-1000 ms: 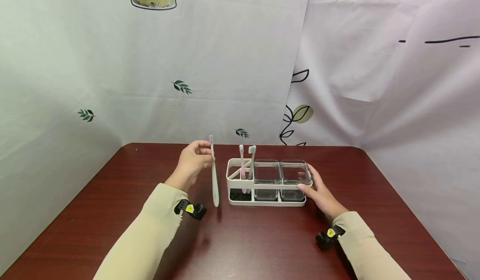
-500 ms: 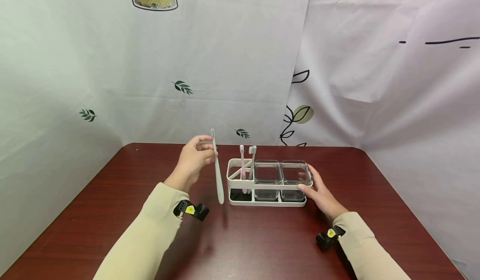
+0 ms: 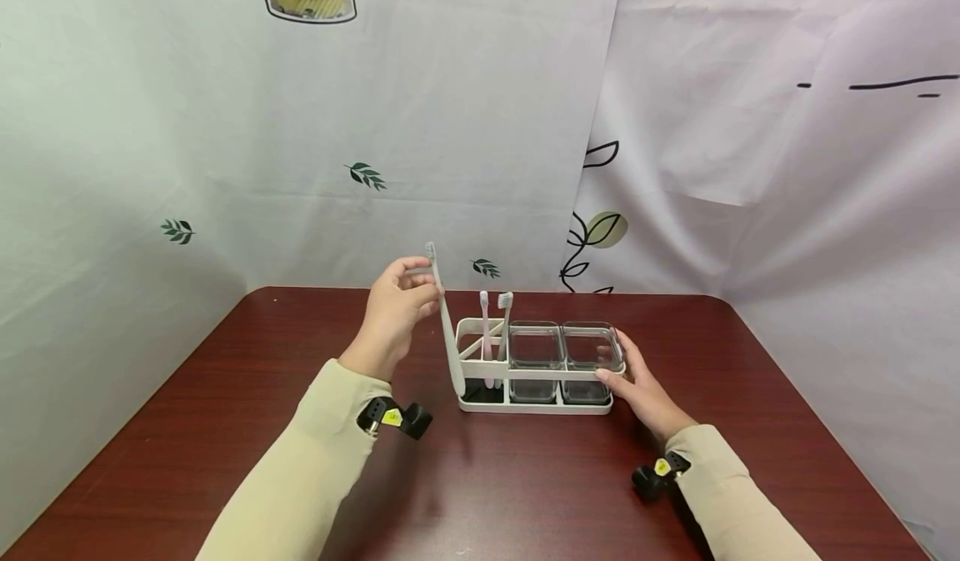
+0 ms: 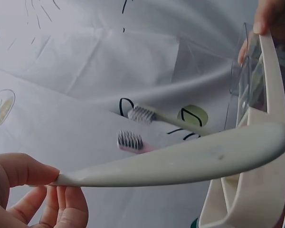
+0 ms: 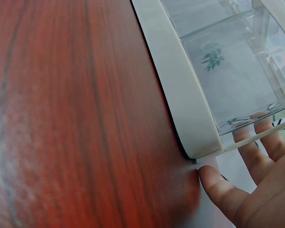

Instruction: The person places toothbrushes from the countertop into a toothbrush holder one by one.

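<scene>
White plastic, smooth and gently curved: that's the toothbrush (image 3: 445, 321) I pinch near its bristle end in my left hand (image 3: 393, 315), thumb and fingertips clamped on the neck. Its long axis runs steeply down, bristles up, handle tip leaning right and low against the left end of the white holder (image 3: 525, 371). Two more brushes (image 3: 493, 328) stand upright in that left compartment, one pink. Clear square cups (image 3: 562, 353) fill the other bays. My right hand (image 3: 637, 382) rests against the holder's right end, fingers straight. On the left wrist view, the broad rounded handle (image 4: 190, 161) crosses the holder rim; the right wrist view shows glossy reddish wood-grain table (image 5: 61, 118).
</scene>
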Demonstrator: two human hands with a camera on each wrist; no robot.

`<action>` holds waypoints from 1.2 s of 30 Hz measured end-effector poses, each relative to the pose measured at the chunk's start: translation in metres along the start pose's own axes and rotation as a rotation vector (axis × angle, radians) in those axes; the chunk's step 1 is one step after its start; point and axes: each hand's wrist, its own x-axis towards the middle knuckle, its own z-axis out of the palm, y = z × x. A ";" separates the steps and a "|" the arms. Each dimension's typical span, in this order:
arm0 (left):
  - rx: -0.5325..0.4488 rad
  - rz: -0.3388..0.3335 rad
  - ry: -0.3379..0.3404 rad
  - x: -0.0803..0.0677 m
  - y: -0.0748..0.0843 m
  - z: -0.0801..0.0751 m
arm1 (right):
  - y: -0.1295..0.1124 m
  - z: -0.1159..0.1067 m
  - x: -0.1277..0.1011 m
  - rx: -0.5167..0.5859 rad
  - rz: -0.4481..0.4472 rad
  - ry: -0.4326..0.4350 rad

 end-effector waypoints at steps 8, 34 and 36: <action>-0.054 0.057 0.018 -0.001 0.004 0.011 | 0.000 -0.001 -0.001 -0.018 0.021 0.005; -0.110 0.312 0.161 0.005 -0.006 0.037 | -0.001 0.001 0.000 -0.018 0.015 0.014; -0.109 0.345 0.172 0.004 -0.009 0.038 | -0.001 0.001 0.000 -0.021 0.018 0.012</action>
